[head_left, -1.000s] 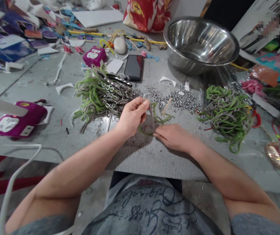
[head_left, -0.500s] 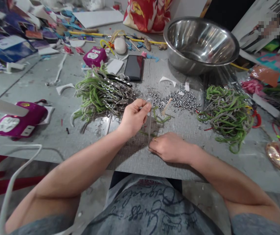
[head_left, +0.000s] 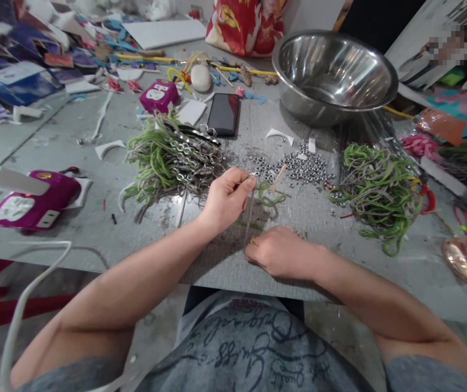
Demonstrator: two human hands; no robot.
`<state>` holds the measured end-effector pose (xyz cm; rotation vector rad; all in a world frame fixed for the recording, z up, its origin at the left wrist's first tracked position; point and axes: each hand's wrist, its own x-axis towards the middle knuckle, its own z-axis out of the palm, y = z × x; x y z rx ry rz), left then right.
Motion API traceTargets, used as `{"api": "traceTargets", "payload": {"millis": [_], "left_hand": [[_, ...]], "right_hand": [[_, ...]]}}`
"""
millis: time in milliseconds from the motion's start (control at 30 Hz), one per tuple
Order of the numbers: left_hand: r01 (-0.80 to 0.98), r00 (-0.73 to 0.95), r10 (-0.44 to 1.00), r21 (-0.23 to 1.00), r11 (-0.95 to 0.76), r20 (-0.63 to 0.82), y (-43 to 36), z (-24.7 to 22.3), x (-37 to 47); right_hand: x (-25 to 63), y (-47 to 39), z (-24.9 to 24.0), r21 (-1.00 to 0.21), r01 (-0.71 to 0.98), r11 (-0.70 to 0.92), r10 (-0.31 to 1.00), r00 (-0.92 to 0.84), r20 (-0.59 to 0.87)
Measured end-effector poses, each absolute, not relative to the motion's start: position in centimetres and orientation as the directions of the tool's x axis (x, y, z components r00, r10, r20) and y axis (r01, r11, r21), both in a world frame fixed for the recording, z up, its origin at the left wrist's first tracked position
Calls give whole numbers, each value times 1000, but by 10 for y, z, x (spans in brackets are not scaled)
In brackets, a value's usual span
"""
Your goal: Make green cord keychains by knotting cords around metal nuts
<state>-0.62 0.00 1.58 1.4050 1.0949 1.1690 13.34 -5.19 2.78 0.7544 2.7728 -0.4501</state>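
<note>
A thin grey cord (head_left: 250, 209) runs between my two hands above the grey table. Its upper end is pinched in my left hand (head_left: 227, 198), thumb against forefinger. Lower down and to the right, my right hand (head_left: 276, 251) is closed around the other end, its fingertips partly hidden. A green cord (head_left: 272, 198) lies curled beyond my hands. Small silver beads (head_left: 309, 167) are scattered on the table behind it, with a thin wooden stick (head_left: 278, 178) at their left edge.
Green and grey cords with metal chains (head_left: 172, 155) are heaped at the left. More cords (head_left: 380, 190) lie at the right. Farther back are a steel bowl (head_left: 335, 103), a black phone (head_left: 223, 114) and a purple box (head_left: 159, 96). Another purple device (head_left: 33, 200) stands at the left.
My left hand has shifted slightly to the right and down. My right hand has moved a little down and left, with the grey cord still between them.
</note>
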Motion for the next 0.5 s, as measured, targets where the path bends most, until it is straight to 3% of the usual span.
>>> {"api": "traceTargets", "payload": {"millis": [167, 367, 433, 500], "left_hand": [[-60, 144, 989, 998, -12, 21, 2, 17, -5], [-275, 297, 946, 936, 219, -134, 5, 25, -9], [-256, 336, 933, 941, 220, -127, 5, 27, -10], [-224, 356, 929, 955, 193, -104, 3, 27, -10]], "right_hand": [[132, -50, 27, -290, 593, 751, 505, -799, -326], [140, -40, 33, -354, 704, 616, 597, -710, -374], [148, -36, 35, -418, 725, 548, 687, -675, -270], [158, -32, 37, -523, 717, 461, 847, -530, 19]]}}
